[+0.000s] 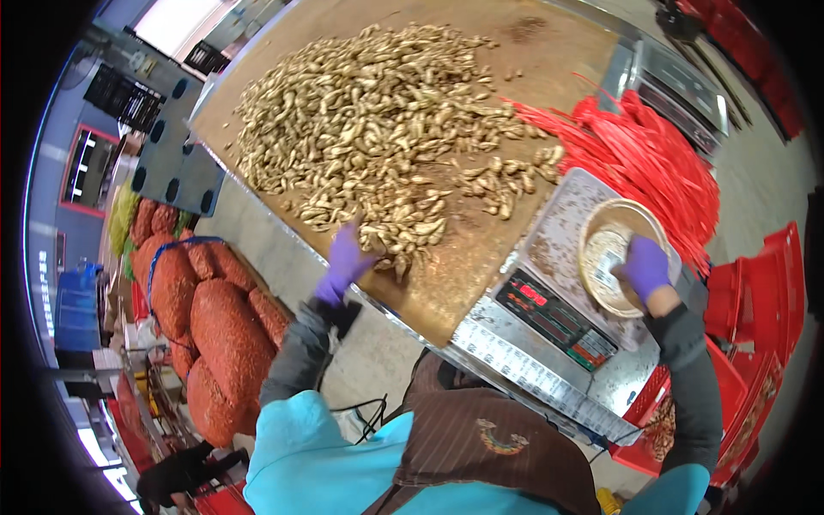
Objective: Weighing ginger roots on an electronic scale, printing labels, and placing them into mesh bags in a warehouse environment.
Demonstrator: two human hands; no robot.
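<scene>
My left hand (pixel 348 257), in a purple glove, reaches into the near edge of a heap of knobbly tan roots (pixel 360 129) on a brown-topped metal table (pixel 536 39); its fingers are apart among the roots. My right hand (pixel 639 266), also gloved, has curled fingers over the near right part of a cream bowl (pixel 596 236); what they hold, if anything, is hidden. The bowl stands on a dirt-speckled digital scale (pixel 549 245) with a lit red display, and has a pale label in its bottom.
Red mesh strips (pixel 652 172) lie beside the scale, another metal device (pixel 678 77) behind them. Red plastic crates (pixel 764 283) stand at right. Stuffed orange sacks (pixel 219 335) sit left of the table, near black crates (pixel 124 99). A person in black (pixel 176 476) bends at lower left.
</scene>
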